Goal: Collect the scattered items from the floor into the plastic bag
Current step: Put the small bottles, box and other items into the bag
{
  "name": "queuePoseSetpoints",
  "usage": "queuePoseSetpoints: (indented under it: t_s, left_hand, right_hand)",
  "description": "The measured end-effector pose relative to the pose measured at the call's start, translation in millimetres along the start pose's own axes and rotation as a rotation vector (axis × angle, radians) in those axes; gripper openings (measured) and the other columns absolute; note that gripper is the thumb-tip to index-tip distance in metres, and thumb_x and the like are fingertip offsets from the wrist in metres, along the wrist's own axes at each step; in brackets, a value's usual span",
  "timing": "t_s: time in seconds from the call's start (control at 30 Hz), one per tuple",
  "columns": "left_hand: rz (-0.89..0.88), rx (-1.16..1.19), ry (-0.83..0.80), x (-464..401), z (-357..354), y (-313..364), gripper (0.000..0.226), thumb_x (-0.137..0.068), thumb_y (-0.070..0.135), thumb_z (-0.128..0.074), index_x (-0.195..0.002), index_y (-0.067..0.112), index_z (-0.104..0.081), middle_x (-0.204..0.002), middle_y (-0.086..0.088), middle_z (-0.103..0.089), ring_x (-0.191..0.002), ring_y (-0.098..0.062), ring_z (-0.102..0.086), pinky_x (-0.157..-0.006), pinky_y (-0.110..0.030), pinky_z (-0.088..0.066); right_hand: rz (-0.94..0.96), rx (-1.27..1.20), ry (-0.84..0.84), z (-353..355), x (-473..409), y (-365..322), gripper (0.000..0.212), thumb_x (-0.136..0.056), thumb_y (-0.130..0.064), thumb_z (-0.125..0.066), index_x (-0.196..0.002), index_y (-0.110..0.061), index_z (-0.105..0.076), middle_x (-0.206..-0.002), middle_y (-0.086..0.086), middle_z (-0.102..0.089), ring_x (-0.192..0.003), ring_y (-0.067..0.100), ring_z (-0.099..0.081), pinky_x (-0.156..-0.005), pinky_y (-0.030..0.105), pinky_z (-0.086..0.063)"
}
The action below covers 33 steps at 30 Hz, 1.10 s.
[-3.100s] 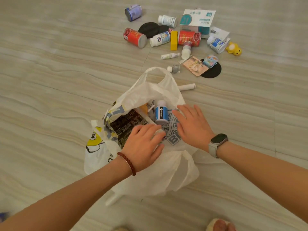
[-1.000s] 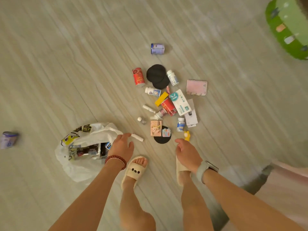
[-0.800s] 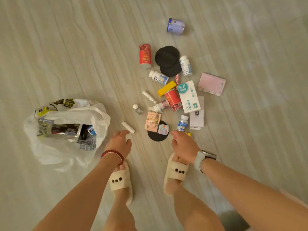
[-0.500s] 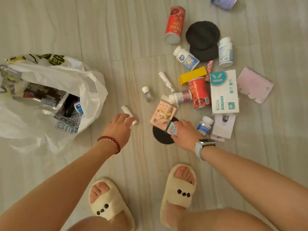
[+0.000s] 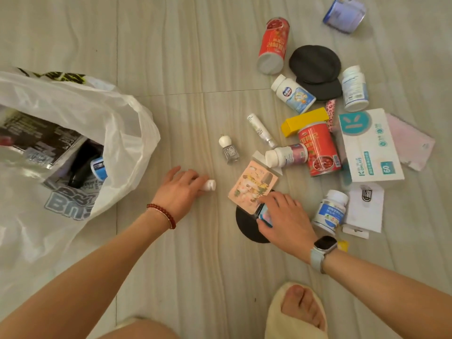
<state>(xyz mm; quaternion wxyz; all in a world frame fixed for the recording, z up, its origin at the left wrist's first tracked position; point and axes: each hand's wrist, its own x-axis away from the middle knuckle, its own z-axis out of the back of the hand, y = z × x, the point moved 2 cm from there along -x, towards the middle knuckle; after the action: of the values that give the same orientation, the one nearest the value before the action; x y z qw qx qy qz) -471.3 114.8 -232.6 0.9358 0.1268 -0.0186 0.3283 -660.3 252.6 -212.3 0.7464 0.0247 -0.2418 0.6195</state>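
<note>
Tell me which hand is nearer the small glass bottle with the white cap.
Left. The left hand lies just below-left of the bottle; the right hand is farther, below-right.

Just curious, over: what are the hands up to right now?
Left hand gripping white tube. Right hand pinching small blue packet. Plastic bag open beside left hand. Nothing blocking.

You have two red cans, one at 12 o'clock [image 5: 273, 45] and one at 2 o'clock [image 5: 318, 149]. Four white pill bottles lie at 1 to 3 o'clock: [image 5: 293, 93], [image 5: 354, 88], [image 5: 286, 155], [image 5: 331, 211]. You can count three black discs: [image 5: 315, 63], [image 5: 322, 88], [image 5: 247, 226]. There is one plastic bag [image 5: 73, 113] at 9 o'clock.
</note>
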Motion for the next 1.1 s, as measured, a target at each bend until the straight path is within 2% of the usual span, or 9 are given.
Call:
queuePoseSetpoints:
  t_s: [0.13,0.27,0.33,0.57,0.73,0.8,0.9,1.0,1.1]
  left_hand:
    - [0.134,0.294,0.18,13.7,39.0,10.1,0.032,-0.084,0.035,-0.038,-0.112,0.022,-0.045,-0.091,-0.009,-0.061,-0.066,-0.027,-0.061,-0.049,-0.03,-0.047]
    - [0.318,0.375,0.478,45.0,91.0,-20.0,0.041,-0.086,0.034,-0.041,-0.124,0.016,-0.044,-0.101,-0.012,-0.055,-0.08,-0.013,-0.049,-0.056,-0.029,-0.046]
    - [0.458,0.347,0.574,64.6,109.7,-45.6,0.041,-0.088,0.028,-0.047,-0.124,0.01,-0.049,-0.104,-0.017,-0.054,-0.086,-0.017,-0.05,-0.063,-0.029,-0.041]
    - [0.93,0.462,0.339,115.3,94.4,-128.0,0.043,-0.088,0.006,-0.05,-0.13,0.006,-0.045,-0.124,-0.021,-0.051,-0.113,-0.034,-0.048,-0.093,-0.036,-0.037]
    - [0.969,0.6,0.496,135.0,80.4,-128.2,0.038,-0.085,0.002,-0.055,-0.123,0.008,-0.052,-0.123,-0.014,-0.05,-0.115,-0.025,-0.049,-0.092,-0.02,-0.037]
    - [0.963,0.614,0.542,138.0,77.7,-121.5,0.038,-0.084,0.002,-0.055,-0.122,0.008,-0.053,-0.126,-0.014,-0.047,-0.118,-0.024,-0.046,-0.096,-0.021,-0.034]
    - [0.933,0.609,0.6,135.2,79.2,-107.4,0.036,-0.085,0.004,-0.054,-0.122,0.005,-0.054,-0.129,-0.016,-0.045,-0.122,-0.025,-0.043,-0.099,-0.021,-0.028]
    - [0.791,0.55,0.685,123.1,91.3,-85.9,0.034,-0.086,0.015,-0.051,-0.118,0.006,-0.056,-0.125,-0.017,-0.05,-0.119,-0.026,-0.046,-0.099,-0.03,-0.035]
    - [0.546,0.43,0.691,100.5,101.0,-55.7,0.033,-0.085,0.022,-0.046,-0.114,0.01,-0.057,-0.119,-0.014,-0.056,-0.112,-0.025,-0.049,-0.094,-0.035,-0.04]
  right_hand:
    - [0.057,-0.416,0.079,24.3,-3.3,-41.3,0.036,-0.083,-0.036,-0.056,-0.115,-0.021,-0.047,-0.11,-0.008,-0.051,-0.1,0.01,-0.05,-0.084,0.025,-0.044]
    - [0.288,-0.653,0.155,59.0,-30.4,-94.8,0.04,-0.079,-0.039,-0.048,-0.114,-0.02,-0.052,-0.108,-0.013,-0.044,-0.1,-0.001,-0.045,-0.082,0.004,-0.039]
    - [0.425,-0.66,0.19,76.3,-47.1,-128.1,0.039,-0.08,-0.034,-0.052,-0.113,-0.014,-0.055,-0.111,-0.007,-0.043,-0.103,-0.002,-0.045,-0.085,0.005,-0.039]
    - [0.689,-0.464,0.04,90.0,-102.9,-254.6,0.04,-0.083,-0.028,-0.062,-0.116,-0.006,-0.053,-0.118,0.009,-0.044,-0.095,0.017,-0.051,-0.088,0.023,-0.043]
    - [0.581,-0.226,-0.022,60.1,-136.2,-282.5,0.04,-0.089,-0.01,-0.051,-0.129,-0.007,-0.042,-0.141,0.011,-0.032,-0.13,0.024,-0.031,-0.104,0.036,-0.036]
    - [0.58,-0.126,0.023,53.0,-138.9,-278.2,0.043,-0.087,0.002,-0.047,-0.129,-0.006,-0.042,-0.147,0.014,-0.026,-0.136,0.028,-0.025,-0.099,0.044,-0.041]
    - [0.723,-0.153,0.239,57.9,-124.7,-260.8,0.039,-0.08,0.007,-0.048,-0.118,-0.003,-0.054,-0.135,0.02,-0.045,-0.124,0.032,-0.046,-0.076,0.044,-0.055]
    - [0.81,-0.217,0.38,72.7,-103.5,-221.2,0.031,-0.082,-0.003,-0.043,-0.11,-0.004,-0.057,-0.115,0.018,-0.058,-0.106,0.025,-0.053,-0.084,0.029,-0.049]
    - [0.62,-0.226,0.399,79.4,-89.1,-163.4,0.031,-0.083,-0.008,-0.042,-0.111,-0.005,-0.055,-0.111,0.015,-0.056,-0.103,0.018,-0.049,-0.088,0.023,-0.043]
